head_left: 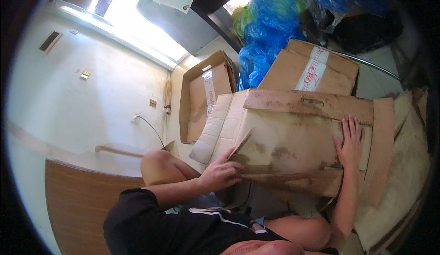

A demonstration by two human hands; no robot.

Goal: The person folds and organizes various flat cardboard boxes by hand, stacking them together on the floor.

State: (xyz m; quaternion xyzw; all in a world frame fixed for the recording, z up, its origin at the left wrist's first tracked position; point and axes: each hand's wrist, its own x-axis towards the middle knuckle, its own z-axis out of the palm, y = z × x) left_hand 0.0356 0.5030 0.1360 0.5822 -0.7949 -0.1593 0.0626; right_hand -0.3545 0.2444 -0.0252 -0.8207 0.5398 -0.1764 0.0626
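Note:
A large flattened cardboard box [302, 131], stained dark in patches, lies across the floor in front of my bent legs. Curled fingers of my left hand [221, 169] grip a narrow flap [242, 140] at its near left corner; the fingertips are partly hidden and blurred. My right hand [350, 141] rests flat on the box toward its right end, fingers stretched out and pointing away from me. Along the far edge runs a folded strip with a slotted handle hole.
Behind stand a taped cardboard piece [279, 69] and a shallow open carton [191, 104]. Blue plastic bags [270, 21] are heaped at the back. More brown sheet material [398, 177] lies at the right. A small broom [168, 94] leans against the left wall.

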